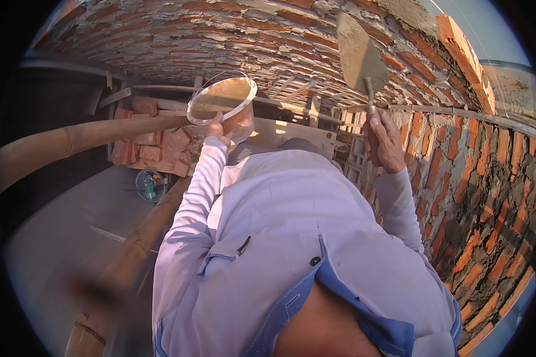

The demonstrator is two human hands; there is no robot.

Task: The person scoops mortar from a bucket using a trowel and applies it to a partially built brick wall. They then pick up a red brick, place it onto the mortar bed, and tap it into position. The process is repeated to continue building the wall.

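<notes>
My left hand grips the near rim of a mortar-smeared bucket, its fingers closed over the edge. The bucket tilts, and its wire handle stands up over the mouth. What lies inside is hard to make out. In my right hand is a brick trowel, the fist wrapped around its wooden handle. The blade points up and away from me, coated with grey mortar, in front of the brick wall.
A second brick wall rises close on my right, with one brick lying along its top. Bamboo poles cross at my left. Beyond them are stacked bricks on a board and a round basin lower down.
</notes>
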